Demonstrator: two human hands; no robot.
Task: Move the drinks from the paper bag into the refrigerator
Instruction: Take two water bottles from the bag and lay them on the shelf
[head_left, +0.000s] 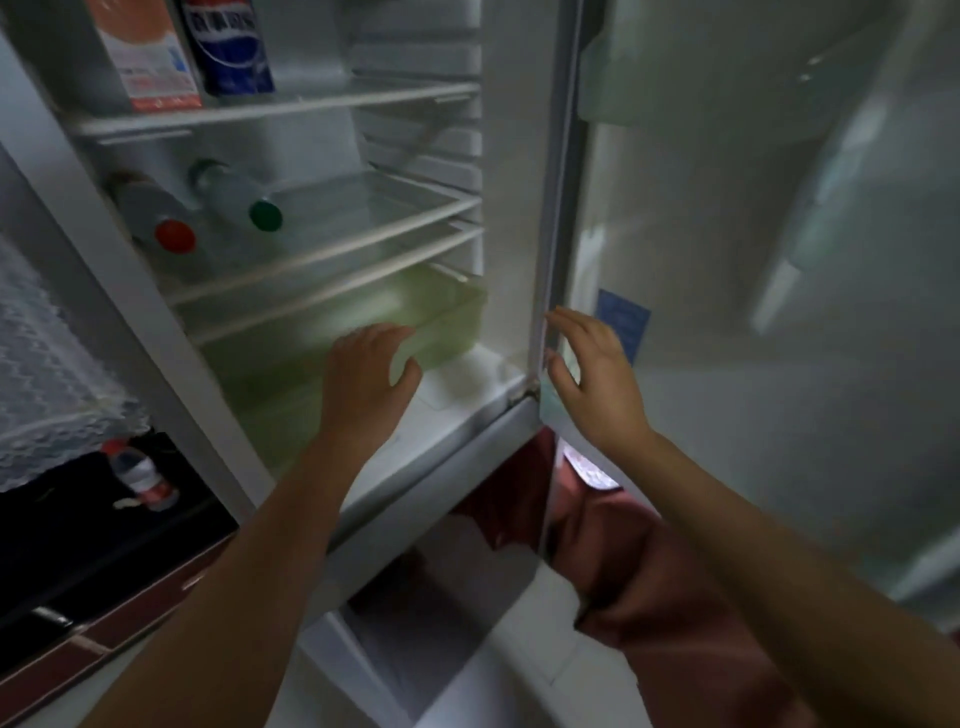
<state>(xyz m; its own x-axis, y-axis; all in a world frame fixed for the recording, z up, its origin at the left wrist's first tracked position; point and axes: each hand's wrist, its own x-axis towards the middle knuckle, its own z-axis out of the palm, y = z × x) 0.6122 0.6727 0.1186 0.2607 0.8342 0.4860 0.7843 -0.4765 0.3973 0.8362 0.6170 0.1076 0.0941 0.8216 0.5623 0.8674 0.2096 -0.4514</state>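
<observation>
The refrigerator (498, 156) stands open before me, its door (727, 260) swung to the right. Two bottles lie on the middle shelf, one with a red cap (174, 236) and one with a green cap (265, 215). A blue cola bottle (228, 47) and an orange-and-white carton (148, 57) stand on the top shelf. My left hand (363, 379) is open and empty in front of the green crisper drawer (436, 317). My right hand (592, 369) is open, fingers spread at the door's inner edge. No paper bag shows.
A dark cabinet (78, 545) sits at the left, with a small red-capped bottle (137, 475) on it and a white lace cover (47, 374) above. Red cloth (649, 571) shows below the door. The freezer section (441, 597) lies beneath.
</observation>
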